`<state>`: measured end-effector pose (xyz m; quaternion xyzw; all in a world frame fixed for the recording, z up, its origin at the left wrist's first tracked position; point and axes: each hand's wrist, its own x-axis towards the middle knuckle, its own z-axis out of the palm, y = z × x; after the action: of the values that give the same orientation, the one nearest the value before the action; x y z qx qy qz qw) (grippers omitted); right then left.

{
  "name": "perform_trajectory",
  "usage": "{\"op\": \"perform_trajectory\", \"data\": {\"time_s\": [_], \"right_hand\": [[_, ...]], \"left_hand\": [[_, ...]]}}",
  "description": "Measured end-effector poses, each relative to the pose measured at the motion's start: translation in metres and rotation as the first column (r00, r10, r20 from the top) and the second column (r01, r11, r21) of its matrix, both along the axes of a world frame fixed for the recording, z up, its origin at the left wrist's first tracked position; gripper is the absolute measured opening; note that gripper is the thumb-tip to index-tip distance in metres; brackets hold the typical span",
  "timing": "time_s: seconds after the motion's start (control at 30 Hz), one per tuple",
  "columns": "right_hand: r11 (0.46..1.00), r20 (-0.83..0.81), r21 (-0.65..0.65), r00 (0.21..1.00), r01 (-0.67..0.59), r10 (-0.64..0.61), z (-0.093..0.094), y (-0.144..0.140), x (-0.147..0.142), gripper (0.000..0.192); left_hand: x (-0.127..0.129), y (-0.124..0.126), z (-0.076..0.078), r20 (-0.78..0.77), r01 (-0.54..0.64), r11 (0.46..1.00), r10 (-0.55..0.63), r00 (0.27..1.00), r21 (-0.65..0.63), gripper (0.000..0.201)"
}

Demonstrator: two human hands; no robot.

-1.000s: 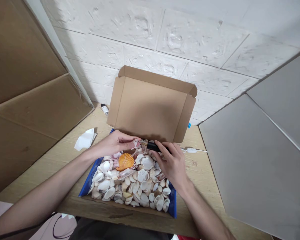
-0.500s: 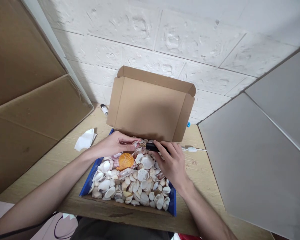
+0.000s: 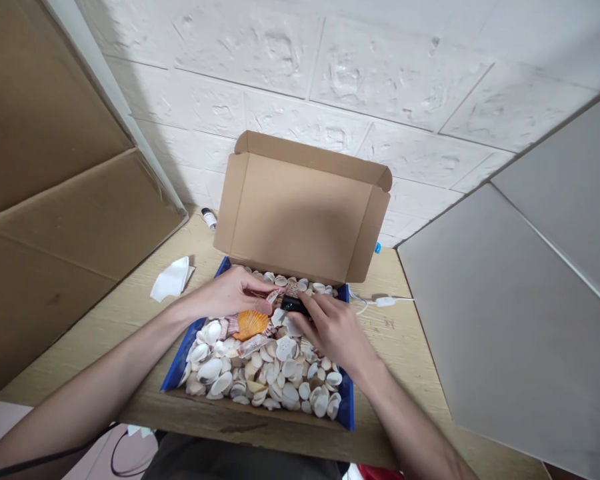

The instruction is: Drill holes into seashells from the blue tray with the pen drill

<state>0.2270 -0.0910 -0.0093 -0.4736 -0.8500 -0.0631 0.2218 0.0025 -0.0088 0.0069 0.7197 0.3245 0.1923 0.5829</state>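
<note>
Over the box of seashells, my left hand (image 3: 234,293) pinches a small pinkish-white shell (image 3: 275,297) between thumb and fingertips. My right hand (image 3: 333,327) is wrapped round a black mini drill (image 3: 294,305), whose front end points left at that shell. The drill's tip is hard to make out at the shell's edge, so I cannot tell whether they touch. Just below my left fingers lies an orange scallop shell (image 3: 253,324). Many white and cream shells (image 3: 280,367) fill the blue-sided cardboard box (image 3: 347,403) beneath both hands.
The box's brown lid (image 3: 300,207) stands raised against the white brick-patterned wall (image 3: 280,60). A folded white tissue (image 3: 171,279) and a small black-capped bottle (image 3: 209,218) lie left. A white cable (image 3: 385,302) runs right. Cardboard (image 3: 55,220) and a grey-white panel (image 3: 520,280) flank the table (image 3: 395,347).
My right hand and the drill have moved slightly left and down, nearer to me. The drill's brass-coloured front is less visible. My left hand still holds the shell, with its fingers shifted a little.
</note>
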Motion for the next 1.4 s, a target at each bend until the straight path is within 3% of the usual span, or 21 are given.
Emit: {"op": "perform_trajectory", "data": {"time_s": [0.3, 0.7, 1.03, 1.4], "right_hand": [[0.999, -0.058, -0.04, 0.998, -0.002, 0.0, 0.003, 0.0, -0.001, 0.032], [0.981, -0.17, 0.027, 0.968, 0.191, -0.184, -0.002, 0.003, 0.0, 0.028], [0.981, -0.179, 0.027, 0.966, 0.194, -0.186, -0.004, 0.003, 0.001, 0.028], [0.979, -0.211, 0.111, 0.967, 0.17, -0.144, -0.007, 0.005, 0.005, 0.029]], "left_hand": [[-0.001, 0.001, -0.005, -0.038, -0.016, 1.0, 0.017, 0.999, 0.023, 0.036], [-0.003, 0.004, -0.009, 0.075, -0.164, 0.985, 0.168, 0.983, -0.06, 0.043], [-0.004, 0.005, -0.013, 0.082, -0.106, 0.992, 0.112, 0.99, -0.072, 0.043], [-0.004, 0.004, -0.012, 0.073, -0.065, 0.992, 0.073, 0.995, -0.106, 0.041]]}}
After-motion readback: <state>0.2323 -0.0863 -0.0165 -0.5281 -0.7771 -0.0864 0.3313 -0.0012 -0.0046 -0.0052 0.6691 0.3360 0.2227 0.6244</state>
